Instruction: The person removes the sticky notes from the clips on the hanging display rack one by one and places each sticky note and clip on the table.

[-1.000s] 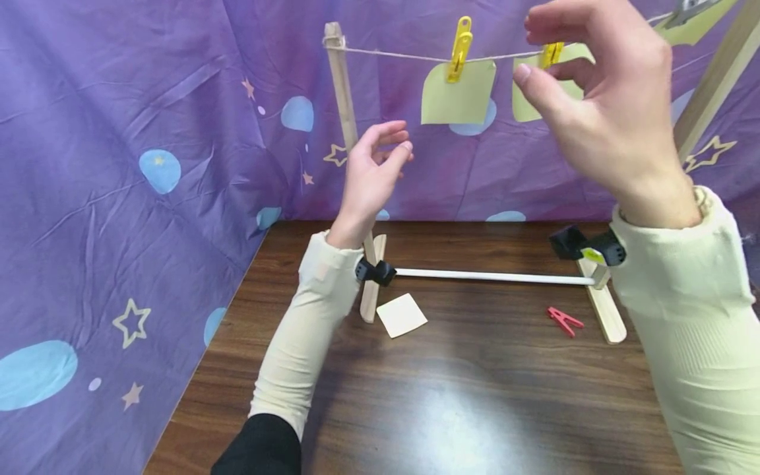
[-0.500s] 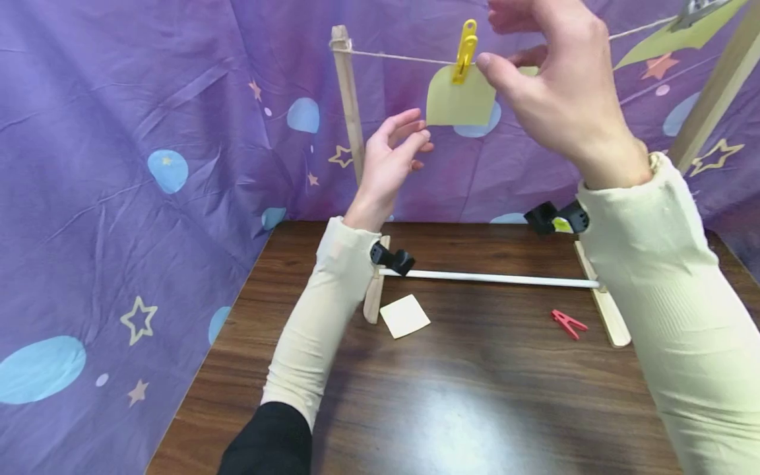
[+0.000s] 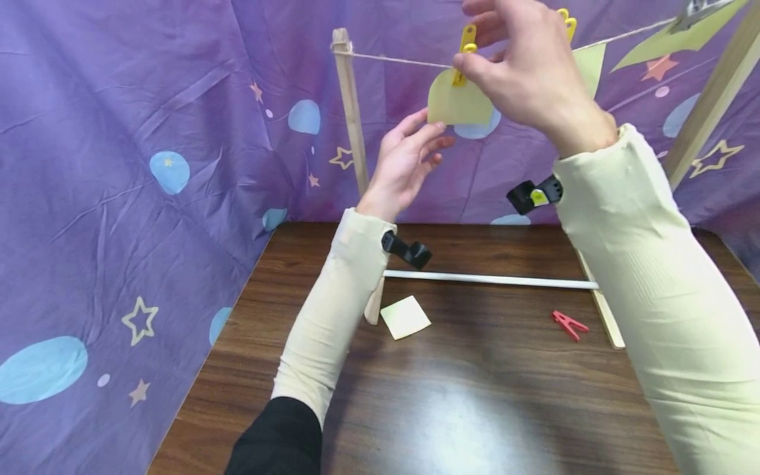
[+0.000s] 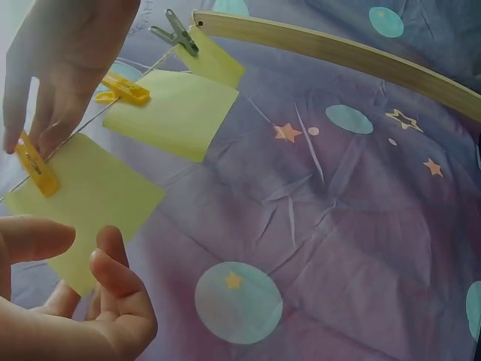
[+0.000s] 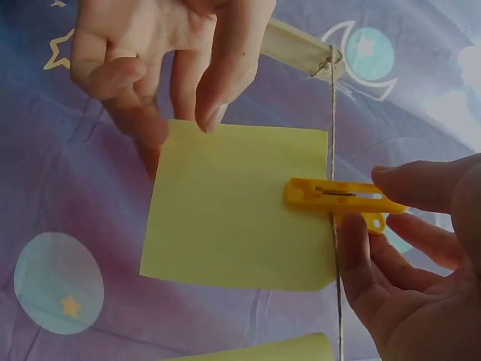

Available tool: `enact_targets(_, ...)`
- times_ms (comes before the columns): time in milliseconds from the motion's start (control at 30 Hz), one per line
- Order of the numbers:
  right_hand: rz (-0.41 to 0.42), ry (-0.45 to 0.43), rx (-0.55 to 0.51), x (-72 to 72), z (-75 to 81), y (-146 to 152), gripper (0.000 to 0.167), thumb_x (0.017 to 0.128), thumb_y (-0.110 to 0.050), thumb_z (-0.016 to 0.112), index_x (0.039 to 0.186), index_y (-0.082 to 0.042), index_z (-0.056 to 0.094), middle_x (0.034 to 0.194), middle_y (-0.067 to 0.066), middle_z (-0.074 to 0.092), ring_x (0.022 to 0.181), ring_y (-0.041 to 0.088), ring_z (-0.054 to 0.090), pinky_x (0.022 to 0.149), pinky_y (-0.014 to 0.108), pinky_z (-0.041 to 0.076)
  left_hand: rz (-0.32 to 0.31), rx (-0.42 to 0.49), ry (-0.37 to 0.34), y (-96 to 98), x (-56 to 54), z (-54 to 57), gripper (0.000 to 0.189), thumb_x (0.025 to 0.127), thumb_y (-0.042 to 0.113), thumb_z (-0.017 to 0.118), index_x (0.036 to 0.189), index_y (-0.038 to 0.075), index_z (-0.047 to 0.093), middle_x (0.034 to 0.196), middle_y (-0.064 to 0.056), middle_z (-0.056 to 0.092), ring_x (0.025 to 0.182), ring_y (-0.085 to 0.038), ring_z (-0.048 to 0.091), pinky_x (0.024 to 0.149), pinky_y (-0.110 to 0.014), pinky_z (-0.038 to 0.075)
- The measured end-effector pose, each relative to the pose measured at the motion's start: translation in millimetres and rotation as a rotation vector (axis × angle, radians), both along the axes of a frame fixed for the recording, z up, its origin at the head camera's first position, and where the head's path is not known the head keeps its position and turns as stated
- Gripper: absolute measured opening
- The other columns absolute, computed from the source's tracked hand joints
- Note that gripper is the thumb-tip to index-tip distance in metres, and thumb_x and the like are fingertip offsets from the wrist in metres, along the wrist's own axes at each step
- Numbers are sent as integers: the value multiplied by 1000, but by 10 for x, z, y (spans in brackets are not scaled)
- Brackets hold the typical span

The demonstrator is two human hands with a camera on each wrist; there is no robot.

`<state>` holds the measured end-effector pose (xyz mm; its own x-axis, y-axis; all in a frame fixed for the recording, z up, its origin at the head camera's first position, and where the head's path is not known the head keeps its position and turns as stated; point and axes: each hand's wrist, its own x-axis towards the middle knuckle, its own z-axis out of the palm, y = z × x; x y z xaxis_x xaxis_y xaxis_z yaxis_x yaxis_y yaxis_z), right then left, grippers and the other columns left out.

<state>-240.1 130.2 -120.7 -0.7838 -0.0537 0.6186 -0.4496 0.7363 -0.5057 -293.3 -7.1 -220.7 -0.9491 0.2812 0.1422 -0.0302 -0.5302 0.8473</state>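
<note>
A yellow-green sticky note [image 3: 454, 105] hangs from a string under a yellow clothespin [image 5: 323, 195]. My right hand [image 3: 534, 72] has its thumb and fingers on the two arms of that clothespin, pinching it. My left hand [image 3: 404, 158] is at the note's lower left corner. Its fingers are loosely bent, with the thumb on the near side and other fingertips behind the corner; whether they touch the paper I cannot tell. A second note [image 4: 176, 113] hangs farther along under another yellow clothespin [image 4: 128, 89]. Past it, a grey clothespin [image 4: 180, 37] holds a third note [image 4: 214, 60].
The string runs from the left wooden post [image 3: 350, 105] to the right post [image 3: 712, 99]. A white bar [image 3: 493, 280] joins the posts' feet low down. On the brown table [image 3: 415, 409] lie a pale sticky note [image 3: 406, 317] and a red clothespin [image 3: 570, 325].
My right hand has moved left from the second note to the first note's clothespin. My left hand has moved right and up to that note's lower corner.
</note>
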Motion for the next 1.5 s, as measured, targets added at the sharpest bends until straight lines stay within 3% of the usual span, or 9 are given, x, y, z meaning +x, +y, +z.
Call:
enact_targets(200, 13, 8, -23, -28, 8, 29, 46, 86, -17, 69, 130, -11, 57, 129, 8, 62, 92, -2, 62, 89, 19, 52, 26, -41, 45, 29, 17, 1, 33, 93, -2, 56, 125, -6, 55, 84, -1, 64, 68, -12, 61, 56, -19, 41)
enact_targets(367, 2, 14, -31, -44, 31, 45, 48, 82, -21, 75, 127, -12, 59, 126, 6, 64, 78, -13, 57, 82, 14, 51, 95, -173, 137, 48, 30, 7, 24, 92, 2, 60, 115, -4, 60, 85, -1, 65, 65, -11, 62, 54, -20, 42)
enact_targets(533, 8, 40, -13, -34, 51, 39, 50, 81, -21, 76, 128, -16, 58, 125, 2, 64, 77, -13, 56, 80, 13, 51, 187, -303, 255, 42, 36, 1, 18, 91, 5, 63, 108, -3, 64, 82, -2, 66, 64, -9, 62, 55, -21, 44)
enact_targets(700, 28, 47, -14, -23, 75, 22, 53, 81, -19, 76, 129, -18, 56, 121, -3, 62, 79, -9, 57, 78, 13, 51, 254, -336, 329, 34, 47, 10, 17, 90, 4, 64, 104, -7, 64, 77, -1, 66, 61, -8, 61, 53, -21, 43)
enact_targets(933, 81, -23, -107, -13, 125, -10, 57, 77, -13, 78, 129, -18, 56, 113, -11, 60, 85, 1, 58, 86, 17, 51, 278, -357, 340, 7, 41, 16, 16, 91, 5, 64, 103, -6, 64, 78, -3, 66, 60, -9, 60, 53, -20, 43)
enact_targets(1067, 86, -44, -134, -11, 134, -14, 54, 75, -11, 79, 125, -17, 59, 105, -16, 60, 84, 0, 58, 84, 16, 50, 270, -370, 346, -1, 35, 15, 18, 91, 8, 64, 103, -6, 65, 77, -4, 66, 61, -9, 60, 54, -20, 43)
enact_targets(1367, 101, -6, -188, -15, 116, -16, 22, 74, -10, 79, 87, -21, 64, 79, -18, 60, 76, -1, 58, 80, 16, 40, 268, -370, 333, -13, 29, 0, 17, 91, 8, 65, 101, -5, 65, 73, -3, 65, 60, -9, 60, 55, -23, 44)
enact_targets(1500, 112, 37, -225, -22, 90, -21, 16, 76, -10, 77, 72, -19, 66, 66, -19, 60, 67, 0, 57, 70, 17, 41, 270, -368, 336, -23, 29, -17, 17, 91, 8, 65, 100, -7, 65, 70, 1, 63, 58, -9, 59, 54, -21, 42)
